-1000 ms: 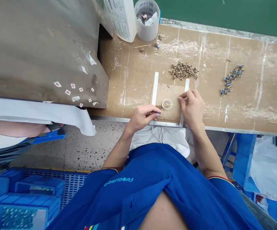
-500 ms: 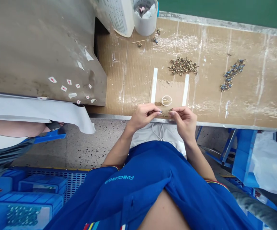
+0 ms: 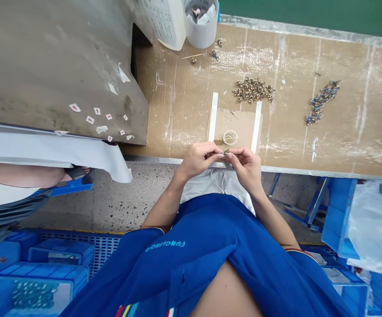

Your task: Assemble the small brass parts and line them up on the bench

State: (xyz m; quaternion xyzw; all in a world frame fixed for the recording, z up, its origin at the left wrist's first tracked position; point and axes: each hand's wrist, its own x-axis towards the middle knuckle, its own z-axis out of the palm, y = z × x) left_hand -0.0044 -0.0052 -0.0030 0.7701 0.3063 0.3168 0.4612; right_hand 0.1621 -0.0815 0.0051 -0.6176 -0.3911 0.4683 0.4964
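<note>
My left hand [image 3: 198, 160] pinches a small blue part [image 3: 223, 153] between thumb and fingertips at the table's front edge. Closed against it, my right hand [image 3: 245, 167] grips a small brass-coloured part [image 3: 226, 151]. The two parts meet between my fingertips; how they join is too small to make out. Just beyond my fingers, a small round white-rimmed dish [image 3: 224, 140] lies on a cardboard pad [image 3: 244, 123] held down by white tape strips. Farther back is a heap of brass-coloured parts [image 3: 253, 90]. A group of blue-and-brass pieces [image 3: 322, 102] lies to the right.
A grey tub [image 3: 201, 35] with scraps and a white container [image 3: 169, 26] stand at the back, near a thin stick [image 3: 192, 56] and a few loose parts. A metal housing [image 3: 112, 66] rises at left. Blue crates [image 3: 338, 220] flank me below; another person's arm [image 3: 22, 176] shows at left.
My right hand has moved left, bringing its brass-coloured part up against the blue part in my left hand. The left hand has barely moved.
</note>
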